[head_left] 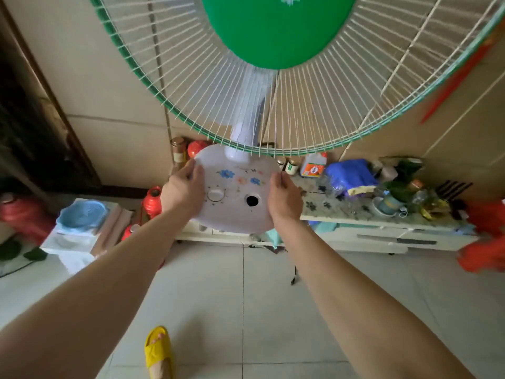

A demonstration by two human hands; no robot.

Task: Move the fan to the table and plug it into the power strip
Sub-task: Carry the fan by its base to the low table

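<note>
A fan (235, 192) with a white round base, flower stickers, a dial and a dark hole is held up in the air in front of me. Its wire cage with a green rim and green hub fills the top of the view. My left hand (181, 191) grips the base's left edge and my right hand (284, 199) grips its right edge. The fan's black cord and plug (293, 277) dangle over the tiled floor. Behind the fan is a low table (360, 218) with a patterned top. No power strip is visible.
The table's right part holds bottles (314, 166), a blue bag (349, 173), cups and greens. Red lanterns (152, 201) stand left of it. A blue basket (82, 214) sits on a white stand at left. My foot in a yellow slipper (158, 351) is on the floor.
</note>
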